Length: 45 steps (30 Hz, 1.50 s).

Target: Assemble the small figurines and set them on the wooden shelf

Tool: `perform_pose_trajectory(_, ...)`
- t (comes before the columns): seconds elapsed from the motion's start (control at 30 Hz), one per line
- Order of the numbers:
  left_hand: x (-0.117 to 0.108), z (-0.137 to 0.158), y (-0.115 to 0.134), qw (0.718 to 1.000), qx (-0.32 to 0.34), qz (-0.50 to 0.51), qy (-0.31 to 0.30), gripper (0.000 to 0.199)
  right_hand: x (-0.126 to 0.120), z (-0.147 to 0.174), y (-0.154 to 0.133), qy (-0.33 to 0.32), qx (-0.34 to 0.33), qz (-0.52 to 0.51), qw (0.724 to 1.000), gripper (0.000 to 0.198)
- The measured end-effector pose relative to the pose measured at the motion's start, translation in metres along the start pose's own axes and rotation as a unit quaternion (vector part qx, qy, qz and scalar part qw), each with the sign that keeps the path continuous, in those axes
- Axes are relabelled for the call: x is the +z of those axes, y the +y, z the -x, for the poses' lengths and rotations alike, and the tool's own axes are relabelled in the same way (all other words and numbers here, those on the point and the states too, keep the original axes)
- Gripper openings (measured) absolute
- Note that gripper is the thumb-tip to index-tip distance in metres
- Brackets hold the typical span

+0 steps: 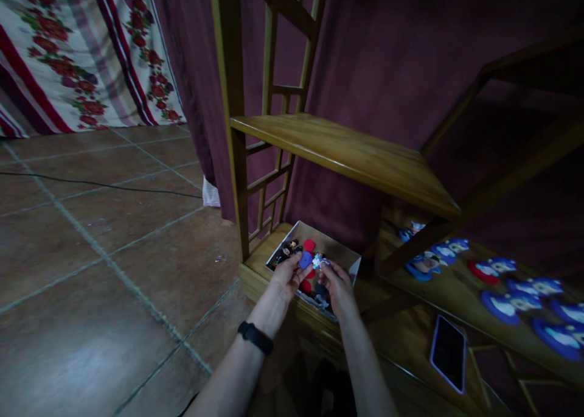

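My left hand (287,274) is closed, pinching a round blue disc (305,260) by its edge. My right hand (336,280) grips a small white-and-blue figurine (318,261) between thumb and fingers, right beside the disc; I cannot tell whether the two pieces touch. Both hands are over an open shallow box (340,251) with pale walls, on the low wooden shelf. Inside it lie several red discs (309,245) and dark small figures (285,252). My hands hide part of the box's contents.
An upper wooden shelf (337,149) juts out above the box. To the right, several blue-based figurines (511,304) and one on a red base (488,272) stand on another shelf. A phone (449,351) lies nearer me. A black cable (100,185) crosses the tiled floor.
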State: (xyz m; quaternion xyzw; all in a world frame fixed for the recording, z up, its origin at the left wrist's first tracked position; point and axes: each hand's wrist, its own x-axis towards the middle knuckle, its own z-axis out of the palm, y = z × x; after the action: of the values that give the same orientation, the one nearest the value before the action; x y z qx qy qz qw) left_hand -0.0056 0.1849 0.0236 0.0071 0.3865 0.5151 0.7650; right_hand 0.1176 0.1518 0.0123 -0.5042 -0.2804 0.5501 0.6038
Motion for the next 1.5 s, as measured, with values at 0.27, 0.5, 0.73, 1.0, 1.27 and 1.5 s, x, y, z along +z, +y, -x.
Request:
perform_pose_trajectory(0.27,0.001,0.0,-0.005,0.999,-0.005,-0.029,-0.023,0.009,0.003,-0.003,0.006,0.001,0.001,0.014,1.0,0.035)
perform_pose_trajectory(0.5,0.001,0.001,-0.009,0.998,0.01,-0.055,-0.03,0.008,0.001,-0.004,0.008,-0.001,-0.017,0.031,0.999,0.032)
perform_pose_trajectory(0.73,-0.003,-0.001,-0.013,0.993,0.014,-0.109,-0.041,0.015,0.0,-0.007,0.01,0.0,-0.058,0.104,0.993,0.037)
perform_pose_trajectory(1.0,-0.005,-0.002,-0.011,0.987,0.009,-0.13,-0.096,0.014,-0.006,-0.013,0.011,-0.008,-0.067,0.119,0.991,0.038)
perform_pose_trajectory(1.27,-0.004,-0.001,-0.008,0.983,0.005,-0.165,-0.083,0.015,-0.003,-0.008,0.003,-0.006,-0.054,0.121,0.991,0.037)
perform_pose_trajectory(1.5,-0.003,-0.001,-0.008,0.973,0.028,-0.227,-0.038,0.03,-0.003,-0.008,0.001,-0.015,-0.06,0.13,0.99,0.037)
